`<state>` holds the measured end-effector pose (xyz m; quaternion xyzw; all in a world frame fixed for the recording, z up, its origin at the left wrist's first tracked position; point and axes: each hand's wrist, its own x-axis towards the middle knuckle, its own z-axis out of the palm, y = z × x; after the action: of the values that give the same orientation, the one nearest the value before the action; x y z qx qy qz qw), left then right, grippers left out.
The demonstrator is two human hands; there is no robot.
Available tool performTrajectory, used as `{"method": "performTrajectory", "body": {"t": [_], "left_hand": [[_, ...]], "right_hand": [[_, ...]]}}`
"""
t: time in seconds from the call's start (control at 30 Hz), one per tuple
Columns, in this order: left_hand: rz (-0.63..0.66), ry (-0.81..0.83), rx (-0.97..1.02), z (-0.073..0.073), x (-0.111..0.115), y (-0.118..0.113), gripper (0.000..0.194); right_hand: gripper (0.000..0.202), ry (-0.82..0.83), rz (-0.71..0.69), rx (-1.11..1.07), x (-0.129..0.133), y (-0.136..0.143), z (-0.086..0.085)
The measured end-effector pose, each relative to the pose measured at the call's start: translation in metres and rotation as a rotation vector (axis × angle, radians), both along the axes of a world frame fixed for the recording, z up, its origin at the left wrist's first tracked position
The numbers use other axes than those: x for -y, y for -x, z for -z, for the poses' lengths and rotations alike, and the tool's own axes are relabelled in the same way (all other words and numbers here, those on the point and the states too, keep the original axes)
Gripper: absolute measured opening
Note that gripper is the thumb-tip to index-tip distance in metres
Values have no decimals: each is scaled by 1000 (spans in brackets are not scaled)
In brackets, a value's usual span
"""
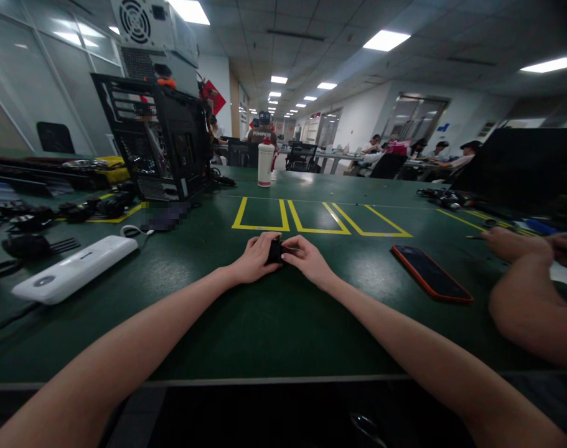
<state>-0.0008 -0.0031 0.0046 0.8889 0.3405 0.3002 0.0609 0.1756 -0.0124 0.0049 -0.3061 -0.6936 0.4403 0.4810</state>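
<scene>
Held on or just above the table [283, 336], just on the near side of the yellow tape outlines [259, 228]: a small black object [274, 251]. Too covered by fingers to tell pointing direction or long axis. Wrapped in the left hand [256, 256], grip closed round it, thumb on the near side. Met from opposite by the right hand [307, 259], grip narrow at the object's edge, impossible to tell whether pinching. Slanted inward along both forearms [166, 325].

Dim overall; ceiling panels [386, 40] glare white; green tabletop [292, 323] shines in patches; edges stretched.
</scene>
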Motion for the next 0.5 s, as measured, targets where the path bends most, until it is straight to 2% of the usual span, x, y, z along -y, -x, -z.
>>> {"method": "performTrajectory", "body": {"t": [0.13,0.3,0.5], "left_hand": [[-1,-7,-10,1,-1,0,61],[-6,-15,-17,1,0,0,61],[-8,-20,-10,1,0,0,60]], "right_hand": [[40,59,-11,12,0,-1,-1],[37,81,-60,-15,-2,-2,2],[29,88,-43,-40,-4,-1,3]]}}
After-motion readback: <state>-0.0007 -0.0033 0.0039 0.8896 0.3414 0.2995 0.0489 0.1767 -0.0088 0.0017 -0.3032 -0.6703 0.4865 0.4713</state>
